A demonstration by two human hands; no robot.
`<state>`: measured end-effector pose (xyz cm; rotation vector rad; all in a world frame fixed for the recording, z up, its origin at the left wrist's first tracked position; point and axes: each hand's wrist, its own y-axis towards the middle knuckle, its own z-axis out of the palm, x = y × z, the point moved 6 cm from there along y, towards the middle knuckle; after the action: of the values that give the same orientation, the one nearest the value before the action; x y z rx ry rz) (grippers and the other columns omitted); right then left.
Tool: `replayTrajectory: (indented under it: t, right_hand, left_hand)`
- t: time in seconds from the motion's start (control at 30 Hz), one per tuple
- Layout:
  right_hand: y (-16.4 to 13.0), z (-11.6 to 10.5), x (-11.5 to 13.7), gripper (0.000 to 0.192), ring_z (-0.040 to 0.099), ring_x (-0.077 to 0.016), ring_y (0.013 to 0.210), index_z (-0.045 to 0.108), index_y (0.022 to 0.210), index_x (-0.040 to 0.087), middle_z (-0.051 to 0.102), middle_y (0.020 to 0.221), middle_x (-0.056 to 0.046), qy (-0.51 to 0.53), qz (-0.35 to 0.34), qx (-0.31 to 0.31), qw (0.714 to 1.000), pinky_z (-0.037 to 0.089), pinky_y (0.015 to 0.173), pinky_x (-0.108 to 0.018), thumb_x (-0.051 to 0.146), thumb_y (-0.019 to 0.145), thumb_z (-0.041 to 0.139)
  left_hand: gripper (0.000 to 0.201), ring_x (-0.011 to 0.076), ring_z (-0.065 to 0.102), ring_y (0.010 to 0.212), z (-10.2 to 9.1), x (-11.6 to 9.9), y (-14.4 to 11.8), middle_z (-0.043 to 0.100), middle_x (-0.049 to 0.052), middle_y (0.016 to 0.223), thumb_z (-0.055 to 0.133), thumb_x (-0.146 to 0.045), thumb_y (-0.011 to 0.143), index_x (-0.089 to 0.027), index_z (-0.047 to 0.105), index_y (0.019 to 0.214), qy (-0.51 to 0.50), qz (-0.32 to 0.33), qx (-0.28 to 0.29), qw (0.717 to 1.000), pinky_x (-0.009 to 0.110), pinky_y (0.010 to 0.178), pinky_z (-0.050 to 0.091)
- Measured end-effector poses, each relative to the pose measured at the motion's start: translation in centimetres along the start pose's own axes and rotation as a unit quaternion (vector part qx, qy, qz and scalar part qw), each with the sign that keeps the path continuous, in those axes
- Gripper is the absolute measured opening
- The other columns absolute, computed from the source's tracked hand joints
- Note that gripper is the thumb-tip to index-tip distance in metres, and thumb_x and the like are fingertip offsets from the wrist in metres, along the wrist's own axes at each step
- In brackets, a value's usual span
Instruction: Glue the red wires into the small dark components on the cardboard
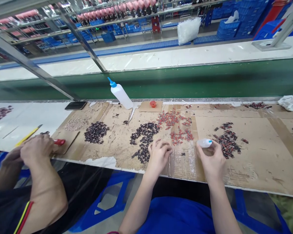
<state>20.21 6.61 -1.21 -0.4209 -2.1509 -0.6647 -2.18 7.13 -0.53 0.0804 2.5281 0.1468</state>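
Observation:
My left hand [158,155] rests on the cardboard-covered bench, fingers pinched together on a small part beside a dark pile of small parts [143,139]. My right hand [211,159] grips a small clear squeeze bottle with a blue tip [204,142], lying sideways and pointing right. A scatter of red parts [177,125] lies just beyond both hands. Another dark-and-red pile [227,143] sits right of the bottle.
A co-worker's hands [36,150] work at the left beside a red-handled tool [59,142] and a dark pile [95,131]. A large white bottle with blue nozzle [120,94] leans at the back, near a small red cap [153,104]. A green conveyor belt [185,81] runs behind.

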Motion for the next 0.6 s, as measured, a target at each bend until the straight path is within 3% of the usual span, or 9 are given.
replayTrajectory:
  t: [0.1,0.2,0.37,0.47,0.6]
  right_hand:
    - [-0.1,-0.3,0.1,0.066,0.066,-0.0234,0.085,0.056,0.118,0.018,0.070,0.105,-0.013,0.042,-0.009,-0.005,0.999,0.053,0.079,-0.039,0.053,0.065,0.076]
    - [-0.8,-1.5,0.6,0.070,0.065,-0.0257,0.096,0.053,0.124,0.015,0.067,0.112,-0.016,0.055,-0.046,-0.046,0.996,0.053,0.079,-0.040,0.047,0.066,0.078]
    - [-2.7,-2.9,0.9,0.044,0.065,-0.0215,0.081,0.064,0.104,0.017,0.071,0.097,-0.011,0.079,-0.052,-0.067,0.993,0.054,0.075,-0.038,0.042,0.070,0.077]
    - [-3.6,-1.6,0.8,0.030,0.066,-0.0195,0.074,0.069,0.088,0.018,0.072,0.085,-0.008,0.196,0.042,0.014,0.980,0.055,0.072,-0.036,0.045,0.074,0.073]
    - [-4.6,1.6,1.4,0.044,0.066,-0.0185,0.069,0.074,0.083,0.018,0.073,0.079,-0.007,0.369,0.216,0.174,0.887,0.056,0.062,-0.032,0.058,0.065,0.076]
  left_hand:
    - [0.014,0.0272,0.047,0.120,0.1,-1.6,1.2,0.070,0.003,0.104,0.064,-0.018,0.085,-0.029,0.072,0.089,-0.018,0.021,-0.013,1.000,0.047,0.100,0.032]
    - [0.014,0.0278,0.047,0.119,1.3,-3.0,2.6,0.069,0.005,0.103,0.062,-0.018,0.086,-0.026,0.073,0.083,-0.021,0.036,-0.010,0.999,0.048,0.099,0.032]
    - [0.017,0.0300,0.041,0.125,2.9,-3.3,3.6,0.065,0.007,0.107,0.060,-0.011,0.086,-0.023,0.070,0.079,0.003,0.052,0.012,0.999,0.051,0.101,0.030]
    - [0.016,0.0295,0.039,0.127,2.3,-3.5,3.1,0.064,0.007,0.112,0.059,-0.011,0.086,-0.023,0.069,0.081,-0.028,0.056,0.038,0.997,0.051,0.103,0.031]
    - [0.011,0.0241,0.042,0.124,0.9,-5.0,1.8,0.064,0.005,0.116,0.061,-0.019,0.088,-0.025,0.070,0.084,-0.167,0.113,0.071,0.977,0.044,0.108,0.034]
